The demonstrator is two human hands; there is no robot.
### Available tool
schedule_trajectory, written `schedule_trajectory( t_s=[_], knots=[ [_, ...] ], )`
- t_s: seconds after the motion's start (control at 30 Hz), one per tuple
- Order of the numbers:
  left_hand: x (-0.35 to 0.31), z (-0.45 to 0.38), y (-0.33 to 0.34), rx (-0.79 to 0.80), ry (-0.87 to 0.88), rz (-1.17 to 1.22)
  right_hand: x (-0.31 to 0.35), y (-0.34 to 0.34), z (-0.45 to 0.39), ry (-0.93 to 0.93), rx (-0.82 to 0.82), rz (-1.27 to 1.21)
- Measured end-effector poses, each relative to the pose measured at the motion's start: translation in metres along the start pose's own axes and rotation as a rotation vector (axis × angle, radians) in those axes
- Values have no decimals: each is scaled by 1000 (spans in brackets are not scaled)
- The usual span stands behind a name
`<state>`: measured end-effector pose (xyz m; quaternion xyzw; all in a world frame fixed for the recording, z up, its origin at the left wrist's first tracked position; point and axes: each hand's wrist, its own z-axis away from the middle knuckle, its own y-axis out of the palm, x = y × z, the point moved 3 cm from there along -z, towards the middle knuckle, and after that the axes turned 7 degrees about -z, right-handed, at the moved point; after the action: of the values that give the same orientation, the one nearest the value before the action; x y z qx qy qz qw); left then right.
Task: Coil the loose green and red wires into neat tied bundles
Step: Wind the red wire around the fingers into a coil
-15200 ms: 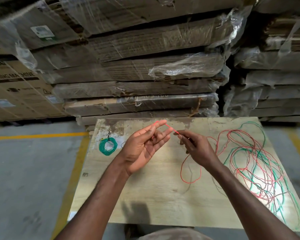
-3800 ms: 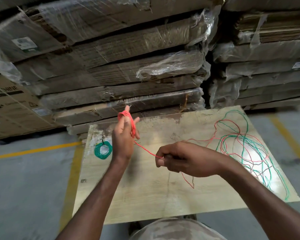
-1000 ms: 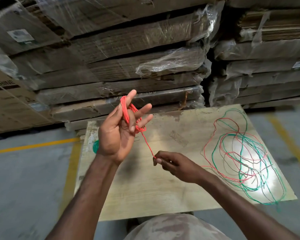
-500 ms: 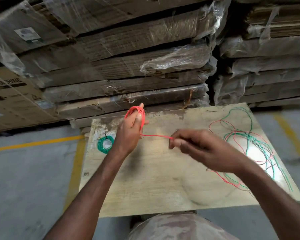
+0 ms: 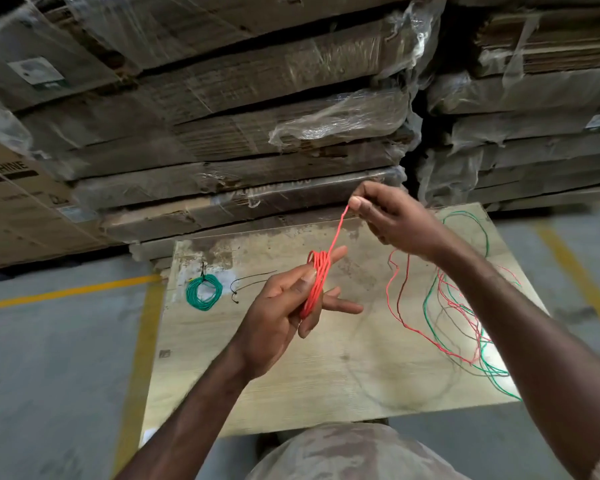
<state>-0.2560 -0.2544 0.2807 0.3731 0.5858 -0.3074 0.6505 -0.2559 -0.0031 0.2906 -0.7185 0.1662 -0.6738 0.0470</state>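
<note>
A: Centre of frame. Left hand (image 5: pixel 284 306), fingers mostly straight and spread; red coil (image 5: pixel 316 282) looped round them, thumb pressed against the loops.

B: And the right hand (image 5: pixel 392 220)?

A: Upper right of centre, raised. Thumb and forefinger pinch the red wire (image 5: pixel 338 230), which runs taut and slanting down to the coil.

B: Loose wire?

A: Right side of the frame. Tangle of green and red wires (image 5: pixel 465 306) lying on the wooden board (image 5: pixel 257 386), partly behind the right forearm. Where the pinched strand joins the tangle, cannot tell.

B: Anything finished?

A: Green bundle (image 5: pixel 204 292), left of centre on the board, coiled flat with a dark tie at its top. Just to its right, a black tie (image 5: pixel 243 284) lying loose.

B: Surroundings?

A: Stacked plastic-wrapped cartons (image 5: pixel 257 116) across the upper frame, behind the board. Grey floor with a yellow line (image 5: pixel 66 291) at left.
</note>
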Motion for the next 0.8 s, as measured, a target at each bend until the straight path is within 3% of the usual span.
schedule_trajectory(
  t_s=[0.23,0.4,0.57,0.7,0.8],
  knots=[
    [-22,-6,-11,-110,109,405,-39,70,23,108,121,-176],
    [-52,-26,-45,-263,263,543,-60,111,64,187,220,-136],
    [-59,-53,-81,-499,284,521,-30,115,102,150,295,-4],
    [-23,-69,-90,-702,194,420,7,107,110,107,340,85],
    [9,-74,-94,-760,155,277,35,92,109,77,321,164]
  ],
)
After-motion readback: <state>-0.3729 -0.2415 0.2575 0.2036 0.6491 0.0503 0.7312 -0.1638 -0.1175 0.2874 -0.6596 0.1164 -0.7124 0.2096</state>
